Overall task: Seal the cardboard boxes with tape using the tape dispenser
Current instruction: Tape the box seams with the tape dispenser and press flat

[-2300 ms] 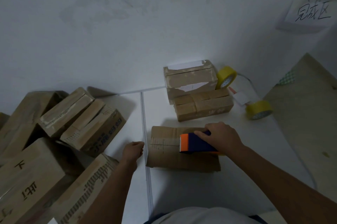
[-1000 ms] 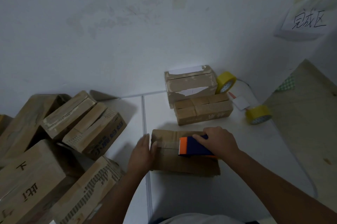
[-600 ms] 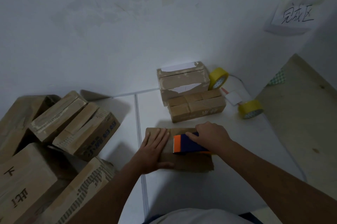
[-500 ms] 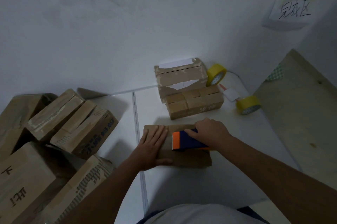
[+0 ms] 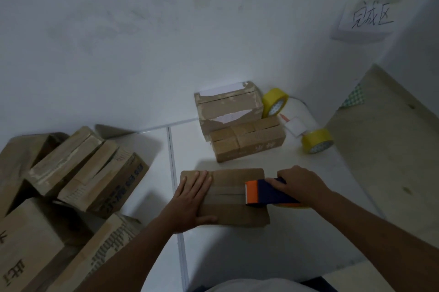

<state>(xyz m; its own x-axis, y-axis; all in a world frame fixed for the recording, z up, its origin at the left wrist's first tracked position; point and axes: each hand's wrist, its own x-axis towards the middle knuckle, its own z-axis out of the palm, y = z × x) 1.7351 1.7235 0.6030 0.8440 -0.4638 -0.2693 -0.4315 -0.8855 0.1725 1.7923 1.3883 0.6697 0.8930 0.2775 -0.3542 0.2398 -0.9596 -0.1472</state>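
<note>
Flat brown cardboard box (image 5: 234,211), lower centre of the frame, is pinned by the left hand (image 5: 192,199) with fingers spread flat. The right hand (image 5: 300,184) grips the orange-and-navy tape dispenser (image 5: 266,193) at the box's right end. Best to keep it low, pull straight, then tear cleanly past the edge.

Both forearms bare, no sleeves, watch or rings visible. Left hand (image 5: 190,199), right hand (image 5: 300,184) ungloved. Pale grey-white shirt (image 5: 256,286) at bottom edge.
</note>
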